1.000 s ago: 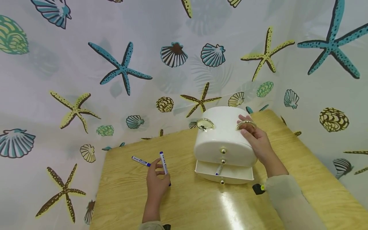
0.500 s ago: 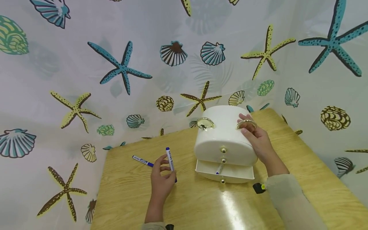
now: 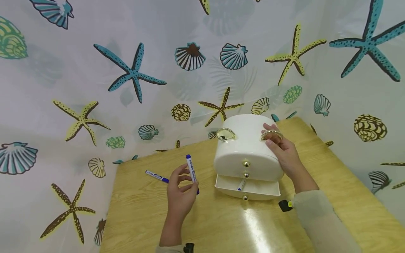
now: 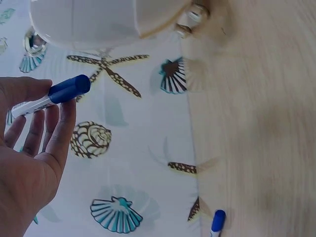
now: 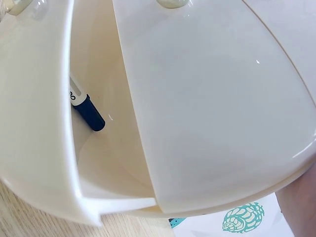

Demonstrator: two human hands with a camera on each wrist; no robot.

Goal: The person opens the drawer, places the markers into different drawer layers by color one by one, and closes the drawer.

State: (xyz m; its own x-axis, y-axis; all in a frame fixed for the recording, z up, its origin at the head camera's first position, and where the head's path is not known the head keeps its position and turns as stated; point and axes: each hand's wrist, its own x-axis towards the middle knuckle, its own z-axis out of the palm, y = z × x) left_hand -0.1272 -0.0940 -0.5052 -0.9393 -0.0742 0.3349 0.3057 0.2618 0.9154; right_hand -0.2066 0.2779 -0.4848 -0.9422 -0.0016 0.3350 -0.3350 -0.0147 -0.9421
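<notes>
My left hand (image 3: 181, 198) pinches a white marker (image 3: 191, 170) with a blue cap between thumb and fingers, its shaft tilted, left of the white storage box. In the left wrist view the blue cap (image 4: 74, 89) sticks out past the thumb. My right hand (image 3: 283, 151) grips the gold right handle (image 3: 272, 133) on top of the storage box (image 3: 243, 147). The box's bottom drawer (image 3: 262, 191) is pulled out. Inside it lies another blue-capped marker (image 3: 242, 184), also visible as a marker (image 5: 89, 112) in the right wrist view.
A third marker (image 3: 156, 176) lies on the wooden table (image 3: 136, 211), behind and left of my left hand. A patterned curtain (image 3: 177, 31) with starfish and shells rises behind the table and along its right side. Gold knobs (image 3: 245, 164) stick out from the box's front.
My left hand has lifted and moved right toward the box, carrying the marker. The right hand keeps its grip on the handle, and the drawer stays out.
</notes>
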